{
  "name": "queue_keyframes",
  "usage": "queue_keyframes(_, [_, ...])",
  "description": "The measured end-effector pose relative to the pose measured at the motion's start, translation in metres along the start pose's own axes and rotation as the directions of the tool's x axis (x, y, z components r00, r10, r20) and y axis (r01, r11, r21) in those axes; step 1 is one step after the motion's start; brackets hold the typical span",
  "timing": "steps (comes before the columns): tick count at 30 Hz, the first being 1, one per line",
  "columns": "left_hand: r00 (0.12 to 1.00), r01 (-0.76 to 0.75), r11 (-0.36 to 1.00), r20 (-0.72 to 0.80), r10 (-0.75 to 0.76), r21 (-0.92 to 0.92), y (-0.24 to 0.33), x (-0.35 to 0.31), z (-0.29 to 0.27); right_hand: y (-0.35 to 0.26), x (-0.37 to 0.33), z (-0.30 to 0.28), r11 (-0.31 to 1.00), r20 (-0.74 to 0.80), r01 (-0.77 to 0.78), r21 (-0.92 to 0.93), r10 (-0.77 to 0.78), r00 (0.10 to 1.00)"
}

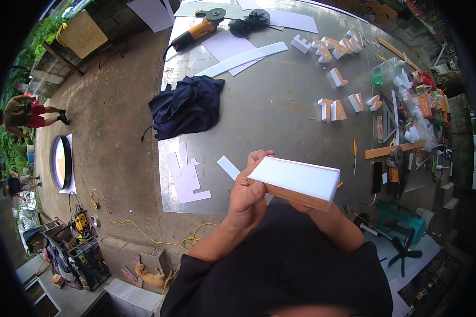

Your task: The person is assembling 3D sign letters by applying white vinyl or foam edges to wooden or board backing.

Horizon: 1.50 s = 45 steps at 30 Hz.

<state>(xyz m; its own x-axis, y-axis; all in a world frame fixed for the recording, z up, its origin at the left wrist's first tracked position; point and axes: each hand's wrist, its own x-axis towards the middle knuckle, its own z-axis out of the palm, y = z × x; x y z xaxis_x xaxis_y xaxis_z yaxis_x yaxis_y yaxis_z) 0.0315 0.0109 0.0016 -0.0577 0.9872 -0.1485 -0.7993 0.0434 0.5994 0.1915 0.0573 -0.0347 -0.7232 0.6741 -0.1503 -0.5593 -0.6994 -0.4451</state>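
Block (296, 177) held above the near edge of the table (280, 121), in front of the wearer's torso. Its long axis runs left to right, dipping slightly toward the right; the broad white face is turned upward and the long brown side faces the wearer. The left hand (247, 198) grasps the left end, thumb against the brown side. The right hand (300, 206) lies at the underside, mostly hidden; its grip cannot be determined. A white strip (228, 167) lies just left of the left hand; letters (339, 111) stand beyond.
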Motion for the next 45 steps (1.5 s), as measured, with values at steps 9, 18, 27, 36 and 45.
queue_keyframes(9, [0.964,-0.263,0.823,0.164,0.208,0.503,0.018,-0.005,0.026,-0.005,0.013,0.006,0.935,0.227,0.069,-0.347,0.013,0.974])
queue_keyframes(18, [0.912,-0.41,0.658,0.272,0.307,0.632,0.017,0.0,0.034,-0.015,0.017,0.018,0.986,0.306,-0.164,0.038,0.145,0.941])
queue_keyframes(27, [0.928,-0.355,0.738,0.121,0.353,0.573,0.024,0.004,0.013,-0.034,0.018,0.018,0.795,0.064,0.082,-0.601,-0.054,0.996])
queue_keyframes(36, [0.979,0.016,0.931,-0.195,0.059,0.365,0.045,0.0,0.012,-0.076,-0.007,0.057,0.659,0.03,0.296,-0.691,-0.382,0.924])
queue_keyframes(45, [0.977,-0.109,0.969,-0.158,0.146,0.221,0.029,0.001,0.008,-0.07,-0.003,0.086,0.461,-0.012,0.164,-0.872,-0.355,0.935])
